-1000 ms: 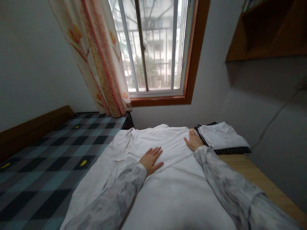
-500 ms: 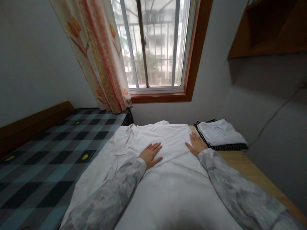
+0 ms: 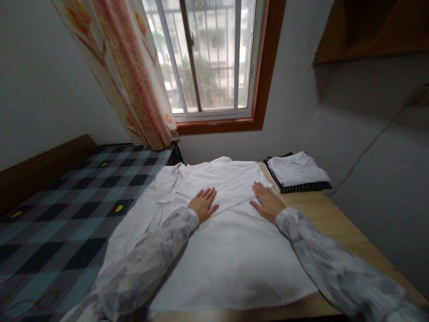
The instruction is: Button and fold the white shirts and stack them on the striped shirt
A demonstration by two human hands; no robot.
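A white shirt (image 3: 241,250) lies spread over the wooden table, its collar end toward the window and its hem near the front edge. My left hand (image 3: 203,205) rests flat on the middle of the fabric, fingers outstretched. On the right part of the shirt lies my right hand (image 3: 267,202), palm down with fingers extended. Neither hand grasps the cloth. Some creases run across the fabric between and around the hands. Both of my forearms are in grey patterned sleeves.
Folded white and black-striped clothes (image 3: 297,172) sit stacked at the table's far right corner. The wooden tabletop (image 3: 342,223) shows along the right. To the left is a bed with a checked cover (image 3: 77,214). A curtain (image 3: 134,80) hangs beside the window (image 3: 214,58).
My right hand has slid a little nearer on the shirt; my left hand stays flat on it. The camera view has shifted, and the shirt's hem and front table edge now show.
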